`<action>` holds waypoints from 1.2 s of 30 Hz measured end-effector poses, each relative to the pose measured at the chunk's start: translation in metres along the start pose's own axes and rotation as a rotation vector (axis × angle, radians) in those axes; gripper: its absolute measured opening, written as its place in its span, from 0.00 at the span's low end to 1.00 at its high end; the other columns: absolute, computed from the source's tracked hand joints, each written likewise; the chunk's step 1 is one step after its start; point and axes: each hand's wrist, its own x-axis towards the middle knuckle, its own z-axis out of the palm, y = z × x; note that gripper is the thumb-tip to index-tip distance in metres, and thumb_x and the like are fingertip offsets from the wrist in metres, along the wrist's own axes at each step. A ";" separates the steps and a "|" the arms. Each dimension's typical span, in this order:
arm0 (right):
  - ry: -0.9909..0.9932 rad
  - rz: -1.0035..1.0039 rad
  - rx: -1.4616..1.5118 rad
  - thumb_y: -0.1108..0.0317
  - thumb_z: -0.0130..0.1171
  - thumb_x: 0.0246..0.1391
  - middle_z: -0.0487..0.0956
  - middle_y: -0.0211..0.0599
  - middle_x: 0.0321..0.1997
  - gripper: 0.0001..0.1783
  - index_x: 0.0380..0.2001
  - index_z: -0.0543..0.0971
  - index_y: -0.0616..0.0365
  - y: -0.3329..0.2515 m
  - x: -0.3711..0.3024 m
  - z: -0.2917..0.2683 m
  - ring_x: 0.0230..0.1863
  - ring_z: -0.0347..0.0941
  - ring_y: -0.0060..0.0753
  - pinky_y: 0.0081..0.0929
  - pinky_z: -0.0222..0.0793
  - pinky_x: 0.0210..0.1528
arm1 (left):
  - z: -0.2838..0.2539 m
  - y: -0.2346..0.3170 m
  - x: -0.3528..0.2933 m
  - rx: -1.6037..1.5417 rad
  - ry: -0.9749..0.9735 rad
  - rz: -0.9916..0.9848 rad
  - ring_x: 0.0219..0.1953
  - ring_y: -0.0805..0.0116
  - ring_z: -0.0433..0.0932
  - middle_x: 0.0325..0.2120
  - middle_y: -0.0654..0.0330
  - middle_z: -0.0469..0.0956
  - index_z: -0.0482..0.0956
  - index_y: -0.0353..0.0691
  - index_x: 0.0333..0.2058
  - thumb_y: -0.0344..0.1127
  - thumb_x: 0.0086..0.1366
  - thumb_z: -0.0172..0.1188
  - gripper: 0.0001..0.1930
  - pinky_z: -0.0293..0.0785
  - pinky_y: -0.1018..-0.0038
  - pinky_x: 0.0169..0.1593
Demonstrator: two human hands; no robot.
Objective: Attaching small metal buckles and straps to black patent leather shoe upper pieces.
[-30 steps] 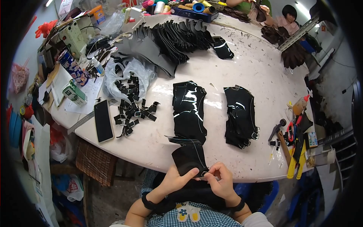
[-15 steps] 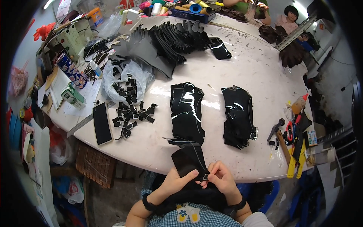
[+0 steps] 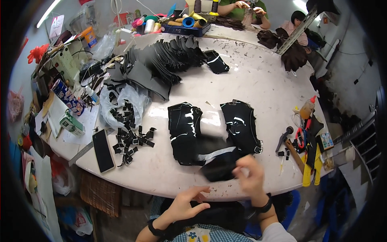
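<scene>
I see my right hand (image 3: pixel 250 176), blurred, grasping a glossy black leather piece (image 3: pixel 219 163) over the table's (image 3: pixel 266 80) near edge, beside two black stacks. My left hand (image 3: pixel 188 201) hangs released, fingers spread, just off that edge.

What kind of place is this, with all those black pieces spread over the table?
Probably a small leather-goods or shoe workshop: stacks of glossy black cut pieces on a white worktable, cones of thread in a blue tray, and a hammer.
</scene>
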 end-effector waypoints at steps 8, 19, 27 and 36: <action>0.281 0.349 -0.676 0.68 0.55 0.44 0.72 0.38 0.24 0.08 0.27 0.74 0.60 0.126 0.017 -0.039 0.24 0.68 0.39 0.31 0.64 0.28 | -0.003 0.029 0.004 0.236 -0.337 0.392 0.29 0.64 0.75 0.29 0.57 0.76 0.75 0.36 0.36 0.32 0.51 0.59 0.12 0.72 0.76 0.33; 0.468 0.195 -0.405 0.67 0.57 0.45 0.72 0.34 0.25 0.06 0.25 0.74 0.58 0.118 0.029 -0.033 0.31 0.68 0.34 0.29 0.60 0.37 | 0.008 0.105 -0.005 -0.456 -0.672 2.113 0.39 0.56 0.74 0.39 0.55 0.73 0.72 0.37 0.31 0.42 0.58 0.53 0.13 0.70 0.68 0.45; 0.490 0.142 -0.380 0.71 0.55 0.42 0.72 0.34 0.23 0.02 0.22 0.74 0.57 0.120 0.028 -0.040 0.29 0.67 0.36 0.31 0.61 0.35 | 0.013 0.105 0.016 -0.277 -1.011 1.810 0.37 0.57 0.74 0.37 0.56 0.74 0.73 0.38 0.31 0.40 0.56 0.55 0.11 0.70 0.68 0.43; 0.488 0.113 -0.384 0.71 0.55 0.43 0.72 0.33 0.23 0.02 0.20 0.74 0.57 0.122 0.028 -0.037 0.29 0.66 0.37 0.30 0.61 0.34 | 0.018 0.099 0.031 0.103 -1.221 1.480 0.35 0.59 0.74 0.35 0.56 0.74 0.74 0.39 0.31 0.38 0.53 0.57 0.10 0.70 0.69 0.40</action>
